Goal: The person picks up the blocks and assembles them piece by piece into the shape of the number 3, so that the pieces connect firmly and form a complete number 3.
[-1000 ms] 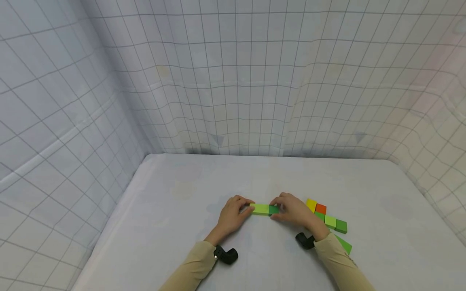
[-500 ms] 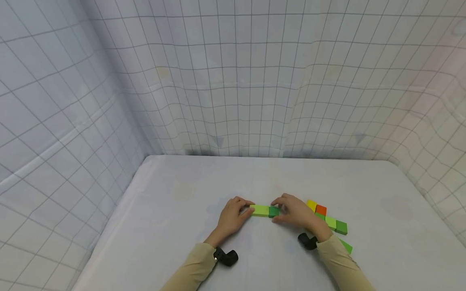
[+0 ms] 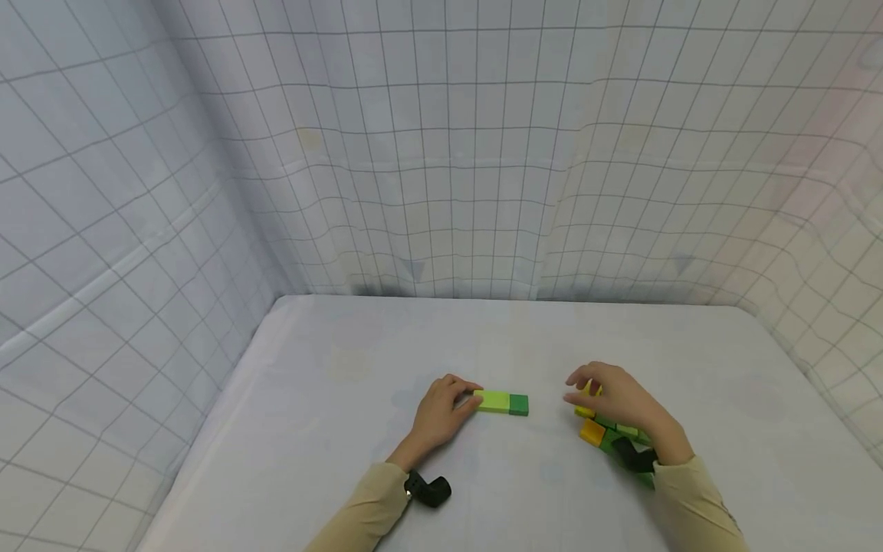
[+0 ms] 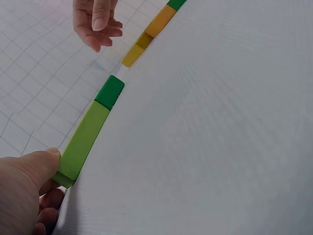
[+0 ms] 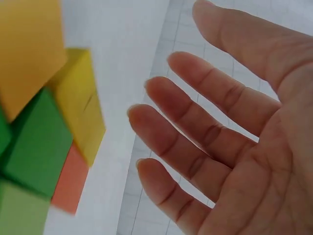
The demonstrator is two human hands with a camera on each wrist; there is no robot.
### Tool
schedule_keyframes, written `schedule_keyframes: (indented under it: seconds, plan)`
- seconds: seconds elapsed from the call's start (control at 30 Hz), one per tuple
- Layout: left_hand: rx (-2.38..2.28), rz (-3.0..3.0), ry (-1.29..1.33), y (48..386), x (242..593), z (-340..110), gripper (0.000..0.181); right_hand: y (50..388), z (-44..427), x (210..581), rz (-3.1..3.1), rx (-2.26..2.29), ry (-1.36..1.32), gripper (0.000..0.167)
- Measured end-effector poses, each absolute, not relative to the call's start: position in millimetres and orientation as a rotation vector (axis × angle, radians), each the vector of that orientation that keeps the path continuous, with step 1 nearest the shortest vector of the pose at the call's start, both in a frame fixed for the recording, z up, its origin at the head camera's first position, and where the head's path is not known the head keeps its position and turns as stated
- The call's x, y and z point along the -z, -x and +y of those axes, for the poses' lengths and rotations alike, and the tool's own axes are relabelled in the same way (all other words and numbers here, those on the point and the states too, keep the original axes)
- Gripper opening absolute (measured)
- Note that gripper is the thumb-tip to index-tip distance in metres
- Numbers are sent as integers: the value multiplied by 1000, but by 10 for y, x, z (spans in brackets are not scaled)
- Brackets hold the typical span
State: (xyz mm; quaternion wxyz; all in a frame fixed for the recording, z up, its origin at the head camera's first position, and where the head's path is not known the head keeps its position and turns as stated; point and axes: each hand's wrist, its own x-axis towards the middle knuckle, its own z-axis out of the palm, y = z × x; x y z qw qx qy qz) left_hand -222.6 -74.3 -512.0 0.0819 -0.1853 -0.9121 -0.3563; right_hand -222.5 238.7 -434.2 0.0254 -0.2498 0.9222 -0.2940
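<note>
My left hand [image 3: 436, 414] pinches the left end of a long light green block [image 4: 84, 142] lying on the table, thumb on one side and fingers on the other. A short dark green block [image 3: 519, 405] sits against that block's right end, in line with it. Over to the right, my right hand [image 3: 626, 400] hovers with loosely bent, spread fingers, holding nothing. Below and around it lies a cluster of blocks: a yellow block [image 5: 80, 105], an orange-yellow block [image 3: 592, 432], a green block [image 5: 39, 149] and a red block [image 5: 71, 181]. The hand and wrist cover part of this cluster.
The white table [image 3: 386, 330] reaches back to a hanging white grid-patterned sheet [image 3: 476, 153], which also rises at both sides. A black wrist camera [image 3: 428, 489] is strapped on the left wrist and another wrist camera [image 3: 635, 456] on the right.
My right hand has let go of the short dark green block and moved right, over the block cluster. The left hand stays at the light green block.
</note>
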Motion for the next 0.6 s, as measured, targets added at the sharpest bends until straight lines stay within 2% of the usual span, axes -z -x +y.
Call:
schedule_keyframes:
  seconds: [0.13, 0.6]
  plan:
    - [1069, -2729, 549, 2226, 5122, -741, 28, 2150, 2522, 4344, 2791, 879, 728, 17]
    - [1063, -2723, 549, 2228, 5118, -735, 27, 1897, 2670, 4339, 2712, 787, 547, 36]
